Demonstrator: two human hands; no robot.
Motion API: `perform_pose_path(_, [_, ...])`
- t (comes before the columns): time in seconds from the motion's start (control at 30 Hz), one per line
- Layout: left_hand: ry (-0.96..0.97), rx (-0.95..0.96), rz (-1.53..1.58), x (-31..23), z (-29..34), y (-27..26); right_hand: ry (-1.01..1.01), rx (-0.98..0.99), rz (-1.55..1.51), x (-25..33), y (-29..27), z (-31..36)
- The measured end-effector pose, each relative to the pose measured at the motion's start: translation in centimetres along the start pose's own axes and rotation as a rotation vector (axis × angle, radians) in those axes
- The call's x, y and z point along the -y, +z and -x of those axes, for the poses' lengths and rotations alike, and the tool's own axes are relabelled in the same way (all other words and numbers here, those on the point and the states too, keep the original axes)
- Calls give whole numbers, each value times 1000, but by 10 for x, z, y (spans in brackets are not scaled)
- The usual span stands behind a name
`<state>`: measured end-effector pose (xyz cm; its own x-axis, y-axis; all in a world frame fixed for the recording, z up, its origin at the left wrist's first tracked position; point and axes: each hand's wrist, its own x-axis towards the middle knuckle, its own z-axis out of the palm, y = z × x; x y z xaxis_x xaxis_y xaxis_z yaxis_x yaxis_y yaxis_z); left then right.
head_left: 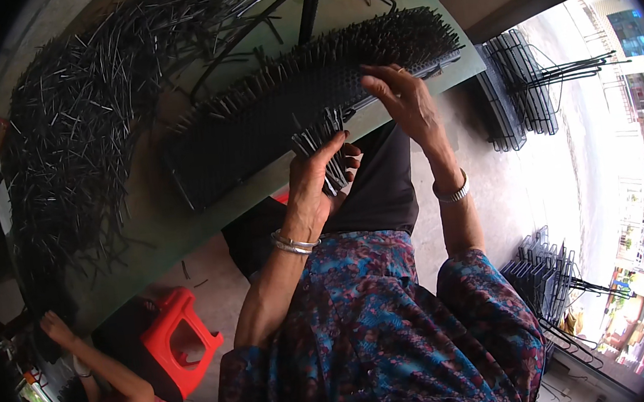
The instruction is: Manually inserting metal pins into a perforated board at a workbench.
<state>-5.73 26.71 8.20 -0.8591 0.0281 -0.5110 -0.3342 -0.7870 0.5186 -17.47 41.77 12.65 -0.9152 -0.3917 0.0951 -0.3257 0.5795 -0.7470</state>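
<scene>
Black sticks (314, 136) are filling the left hand (309, 177) by the table's (145, 258) near edge; I'm judging them light, stiff, best pinched mid-length. Whether the right hand (411, 107) is holding any, I cannot tell.

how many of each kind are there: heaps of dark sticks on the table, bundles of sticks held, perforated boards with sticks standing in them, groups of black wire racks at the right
Heap of dark sticks: 1
Bundle of sticks in the left hand: 1
Perforated board: 1
Groups of black wire racks: 2
Total: 5
</scene>
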Motion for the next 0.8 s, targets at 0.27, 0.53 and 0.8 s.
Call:
perform_pose_path(0.27, [-50, 50, -143, -4, 2, 2, 158, 431, -460, 1, 5, 16])
perform_pose_path(0.53, [-58, -30, -13, 4, -9, -10, 131, 43, -344, 5, -8, 22])
perform_pose_path(0.8, [-79, -32, 122, 8, -10, -7, -215, -519, 188, -25, -25, -8])
